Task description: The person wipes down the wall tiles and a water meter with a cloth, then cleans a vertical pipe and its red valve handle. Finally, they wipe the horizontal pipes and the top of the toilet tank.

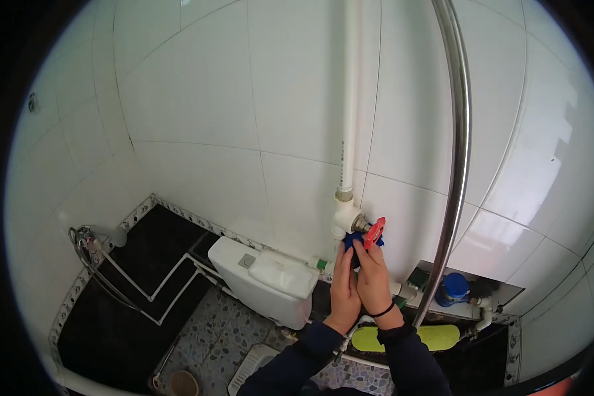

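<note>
A white pipe runs down the tiled wall to a white valve body with a red handle. Just below the valve, my left hand and my right hand are side by side, fingers pointing up. Both close around a dark blue cloth, which lies against the underside of the valve. Part of the cloth is hidden behind my fingers. The right fingertips are close to the red handle. A black band circles my right wrist.
A white cistern stands left of my hands. To the right are a curved metal pole, a blue water meter in a wall recess and a yellow-green object. A shower hose hangs far left.
</note>
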The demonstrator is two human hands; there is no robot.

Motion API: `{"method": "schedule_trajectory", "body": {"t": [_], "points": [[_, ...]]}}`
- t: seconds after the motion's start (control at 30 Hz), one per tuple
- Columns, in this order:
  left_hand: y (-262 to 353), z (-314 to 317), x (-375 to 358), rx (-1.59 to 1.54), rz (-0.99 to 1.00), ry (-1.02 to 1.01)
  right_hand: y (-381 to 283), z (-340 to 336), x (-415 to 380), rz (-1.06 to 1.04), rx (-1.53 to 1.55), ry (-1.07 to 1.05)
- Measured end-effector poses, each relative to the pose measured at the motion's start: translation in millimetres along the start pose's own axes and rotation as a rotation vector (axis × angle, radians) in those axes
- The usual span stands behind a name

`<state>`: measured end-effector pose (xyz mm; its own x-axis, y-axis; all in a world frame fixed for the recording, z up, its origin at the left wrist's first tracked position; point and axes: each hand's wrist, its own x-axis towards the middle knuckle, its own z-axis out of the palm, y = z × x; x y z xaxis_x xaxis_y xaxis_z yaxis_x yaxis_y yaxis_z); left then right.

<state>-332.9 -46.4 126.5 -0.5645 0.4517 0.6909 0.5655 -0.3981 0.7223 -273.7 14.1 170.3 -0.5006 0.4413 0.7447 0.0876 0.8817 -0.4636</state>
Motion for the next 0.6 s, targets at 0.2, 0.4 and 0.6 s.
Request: {"method": "schedule_trajectory", "body": {"t": [0.2, 0.4, 0.6], "points": [[2, 4, -12, -0.029, -0.125, 0.027, 8, 3, -9, -0.021, -0.089, -0.078], [-13, 5, -35, 0.034, -0.183, 0.034, 6, -1, -22, 0.023, -0.141, -0.185], [-16, 8, -39, 0.067, -0.205, 0.033, 13, -9, -32, 0.065, -0.213, -0.18]]}}
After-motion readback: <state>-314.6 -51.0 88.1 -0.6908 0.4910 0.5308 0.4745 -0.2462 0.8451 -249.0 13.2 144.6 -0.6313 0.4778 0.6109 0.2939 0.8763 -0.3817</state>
